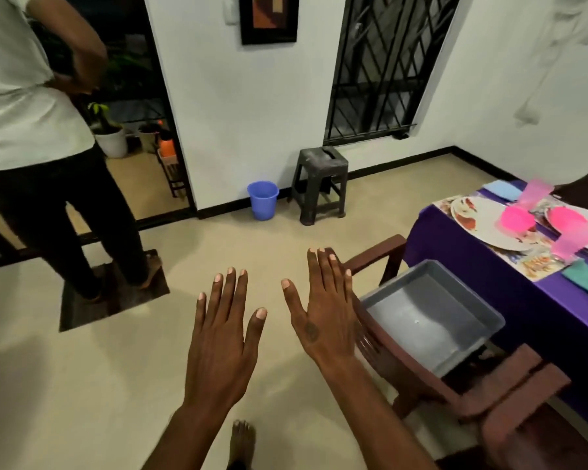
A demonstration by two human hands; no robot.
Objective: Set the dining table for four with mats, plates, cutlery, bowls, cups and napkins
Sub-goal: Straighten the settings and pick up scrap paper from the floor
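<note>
Plates (486,220) on the purple-clothed table (462,252) at far right look stiff, smooth and likely breakable, best lifted by the rim, while the left hand (218,337) and right hand (321,310) hover flat, fingers spread, holding nothing, above the floor.

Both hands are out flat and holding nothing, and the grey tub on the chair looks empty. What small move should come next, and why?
Probably turn right toward the table: left hand and right hand hold nothing, the tub shows nothing inside, so checking the settings seems next.
</note>
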